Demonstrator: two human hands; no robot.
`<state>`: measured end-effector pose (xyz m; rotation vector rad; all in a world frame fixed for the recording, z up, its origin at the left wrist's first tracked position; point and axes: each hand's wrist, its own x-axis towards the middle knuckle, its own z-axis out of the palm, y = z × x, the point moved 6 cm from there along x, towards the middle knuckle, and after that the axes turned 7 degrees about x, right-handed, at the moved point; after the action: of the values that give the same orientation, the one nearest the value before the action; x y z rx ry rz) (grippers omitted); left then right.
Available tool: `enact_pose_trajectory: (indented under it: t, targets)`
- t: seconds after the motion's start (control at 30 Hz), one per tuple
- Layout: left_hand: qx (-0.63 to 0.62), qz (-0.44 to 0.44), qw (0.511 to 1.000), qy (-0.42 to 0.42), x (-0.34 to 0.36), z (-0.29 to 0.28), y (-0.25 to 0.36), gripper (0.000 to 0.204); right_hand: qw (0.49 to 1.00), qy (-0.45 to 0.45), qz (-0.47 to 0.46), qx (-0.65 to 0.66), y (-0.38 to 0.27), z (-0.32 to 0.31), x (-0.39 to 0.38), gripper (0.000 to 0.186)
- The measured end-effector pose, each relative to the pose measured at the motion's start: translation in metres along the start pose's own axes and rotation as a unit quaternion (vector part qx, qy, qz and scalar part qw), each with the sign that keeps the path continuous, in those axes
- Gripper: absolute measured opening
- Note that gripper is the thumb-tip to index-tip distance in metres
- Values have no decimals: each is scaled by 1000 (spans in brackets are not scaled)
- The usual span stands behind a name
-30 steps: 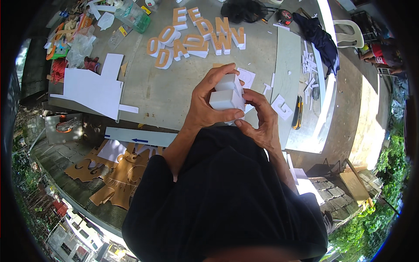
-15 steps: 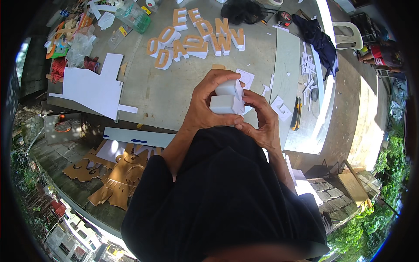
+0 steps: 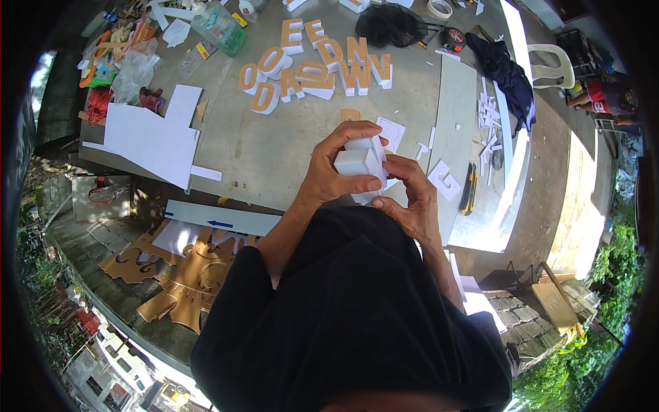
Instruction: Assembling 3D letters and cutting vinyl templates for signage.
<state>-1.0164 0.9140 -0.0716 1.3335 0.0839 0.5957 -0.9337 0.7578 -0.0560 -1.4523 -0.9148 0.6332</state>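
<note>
Block (image 3: 353, 165) sits in the grip of the left hand (image 3: 324, 169) at the bench (image 3: 268, 154), right hand (image 3: 417, 196) also holding its side, more now showing between them (seemingly a small regrip).

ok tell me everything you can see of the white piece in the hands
The white piece is chunky and smooth, with two block-like parts, one beyond the other, a notch between them, and a flat face toward the right. It may be plastic or foam board; I cannot tell which. It is held near the grey table's near edge. The left hand grips it from the left, thumb along the near side; the right hand's fingers meet its right side. Hands partly hide it.
</note>
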Motion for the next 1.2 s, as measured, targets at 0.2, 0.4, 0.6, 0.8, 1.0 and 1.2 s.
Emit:
enact_pose_trajectory:
  t: [0.2,0.4,0.6,0.8,1.0,1.2]
  targets:
    - [-11,-85,996,6,-9,-10,-20,73,999,16,31,-8,13,5,-1,59]
    - [-85,-178,979,52,-11,-14,-40,66,996,24,80,-26,19,9,6,51]
    - [-105,-195,970,106,-4,-16,-43,57,989,51,9,-137,1,13,14,57]
    - [-62,-190,951,235,-3,-18,-42,54,952,33,-111,-283,-12,29,15,68]
    - [-65,-197,937,282,-6,-13,-44,58,937,49,-123,-324,-1,31,20,62]
    - [-18,-251,932,262,-6,-6,-45,71,937,91,-142,-307,-4,27,19,56]
